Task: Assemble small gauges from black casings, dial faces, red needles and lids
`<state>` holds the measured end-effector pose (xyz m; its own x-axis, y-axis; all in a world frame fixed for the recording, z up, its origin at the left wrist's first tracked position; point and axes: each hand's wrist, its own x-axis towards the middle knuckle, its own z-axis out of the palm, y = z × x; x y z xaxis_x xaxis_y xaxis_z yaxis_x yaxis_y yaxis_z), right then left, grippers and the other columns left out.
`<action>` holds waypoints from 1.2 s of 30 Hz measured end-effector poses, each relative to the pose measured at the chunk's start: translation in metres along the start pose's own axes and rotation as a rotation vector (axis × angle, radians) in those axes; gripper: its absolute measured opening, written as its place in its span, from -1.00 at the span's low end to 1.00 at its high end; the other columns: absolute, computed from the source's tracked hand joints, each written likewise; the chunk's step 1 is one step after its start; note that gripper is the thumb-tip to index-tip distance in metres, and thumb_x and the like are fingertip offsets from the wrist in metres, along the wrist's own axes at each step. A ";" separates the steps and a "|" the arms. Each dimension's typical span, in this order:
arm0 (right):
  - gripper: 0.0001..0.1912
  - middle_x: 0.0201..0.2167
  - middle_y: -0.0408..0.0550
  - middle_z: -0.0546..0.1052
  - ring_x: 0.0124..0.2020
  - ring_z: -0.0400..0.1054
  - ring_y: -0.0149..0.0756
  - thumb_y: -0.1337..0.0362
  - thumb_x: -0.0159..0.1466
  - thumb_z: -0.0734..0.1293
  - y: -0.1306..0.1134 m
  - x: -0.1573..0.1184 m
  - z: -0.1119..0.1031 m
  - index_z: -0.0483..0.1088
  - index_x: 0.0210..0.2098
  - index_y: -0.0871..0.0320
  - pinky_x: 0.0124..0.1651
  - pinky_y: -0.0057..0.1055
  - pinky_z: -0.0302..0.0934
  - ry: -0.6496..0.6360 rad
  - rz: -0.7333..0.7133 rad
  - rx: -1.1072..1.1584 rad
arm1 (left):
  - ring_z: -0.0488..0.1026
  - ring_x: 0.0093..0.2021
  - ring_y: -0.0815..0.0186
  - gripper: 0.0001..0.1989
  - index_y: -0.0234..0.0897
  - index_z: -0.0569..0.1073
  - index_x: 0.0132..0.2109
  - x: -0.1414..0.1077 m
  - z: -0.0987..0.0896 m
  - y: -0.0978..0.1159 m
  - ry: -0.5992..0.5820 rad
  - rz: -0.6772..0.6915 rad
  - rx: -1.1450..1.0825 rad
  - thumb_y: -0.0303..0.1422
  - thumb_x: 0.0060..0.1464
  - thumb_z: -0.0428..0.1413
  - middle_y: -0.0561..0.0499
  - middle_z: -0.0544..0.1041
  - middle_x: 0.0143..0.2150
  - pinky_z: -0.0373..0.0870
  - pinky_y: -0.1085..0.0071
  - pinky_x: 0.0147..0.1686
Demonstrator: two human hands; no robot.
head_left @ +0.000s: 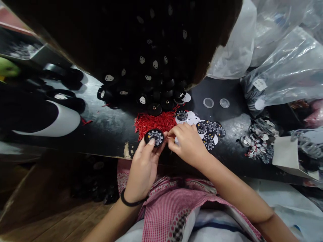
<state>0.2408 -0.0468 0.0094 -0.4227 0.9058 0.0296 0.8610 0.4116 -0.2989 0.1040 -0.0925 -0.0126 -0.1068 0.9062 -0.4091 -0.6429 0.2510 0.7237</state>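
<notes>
My left hand [145, 161] holds a round black gauge [156, 137] with white markings, its thumb on the lower part of the face. Just right of the gauge, my right hand [188, 143] is closed in a pinch; whatever lies between its fingertips is too small to make out. Behind the gauge spreads a pile of small red pointers [161, 121]. Several black printed dials [209, 129] and white discs lie to the right of my right hand's fingers.
A large dark box [126, 37] of black round housings tips toward the table [232, 148]. Two clear rings [208, 103] lie behind the dials. At right are plastic bags [285, 70], small parts [262, 139] and a white box [286, 154]. A white-rimmed cylinder [68, 117] is left.
</notes>
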 end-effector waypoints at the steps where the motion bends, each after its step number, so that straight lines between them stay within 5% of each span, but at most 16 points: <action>1: -0.85 -0.21 0.01 0.56 -0.15 0.33 -0.11 0.25 0.36 0.27 0.000 -0.003 -0.001 0.42 -0.27 0.17 -0.10 -0.21 0.02 0.022 -0.007 -0.002 | 0.50 0.13 0.15 -0.81 -0.25 0.55 -0.06 0.000 0.001 0.001 0.000 -0.009 -0.012 -0.33 0.20 0.15 -0.09 0.63 -0.01 0.35 0.17 0.21; 8: -0.81 -0.35 -0.06 0.53 -0.24 0.31 -0.19 0.23 0.39 0.27 0.000 -0.014 -0.010 0.42 -0.33 0.17 -0.09 -0.26 0.05 0.146 -0.040 0.211 | 0.57 0.03 0.17 -0.80 -0.31 0.54 -0.12 -0.003 -0.001 0.017 0.012 -0.119 -0.071 -0.29 0.20 0.14 -0.15 0.66 -0.08 0.41 0.21 0.16; 13: -0.86 -0.34 -0.09 0.51 -0.27 0.33 -0.28 0.29 0.39 0.28 -0.007 -0.016 -0.018 0.39 -0.32 0.17 -0.11 -0.34 0.10 0.125 -0.054 0.479 | 0.55 0.03 0.25 -0.72 -0.13 0.48 0.06 -0.002 0.001 0.013 0.027 -0.019 0.100 -0.30 0.20 0.16 0.03 0.62 -0.02 0.43 0.30 0.11; 20: -0.86 -0.37 -0.10 0.46 -0.29 0.31 -0.28 0.31 0.38 0.28 -0.007 -0.017 -0.019 0.39 -0.32 0.17 -0.15 -0.32 0.09 0.060 0.035 0.445 | 0.47 0.05 0.34 -0.71 0.03 0.48 0.07 -0.003 -0.003 -0.008 -0.138 0.048 0.342 -0.25 0.20 0.17 0.13 0.54 0.07 0.40 0.45 0.08; 26: -0.85 -0.39 -0.12 0.44 -0.30 0.30 -0.30 0.32 0.38 0.28 -0.009 -0.019 -0.025 0.38 -0.34 0.17 -0.17 -0.34 0.09 0.042 0.056 0.505 | 0.48 0.04 0.31 -0.74 -0.03 0.48 0.04 -0.007 -0.004 -0.004 -0.139 0.085 0.369 -0.24 0.20 0.17 0.10 0.55 -0.02 0.40 0.40 0.08; 36: -0.76 -0.49 -0.20 0.35 -0.43 0.22 -0.38 0.39 0.35 0.28 -0.022 -0.028 -0.025 0.22 -0.46 0.13 -0.31 -0.42 0.05 0.050 0.124 0.566 | 0.55 -0.18 0.34 -0.80 -0.18 0.48 -0.07 -0.012 0.002 0.011 -0.052 0.344 0.748 -0.37 0.12 0.16 0.08 0.61 -0.17 0.47 0.44 -0.11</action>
<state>0.2410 -0.0787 0.0392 -0.3027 0.9531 0.0029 0.6116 0.1965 -0.7663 0.0996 -0.1003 0.0010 -0.1585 0.9838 -0.0843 0.0967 0.1005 0.9902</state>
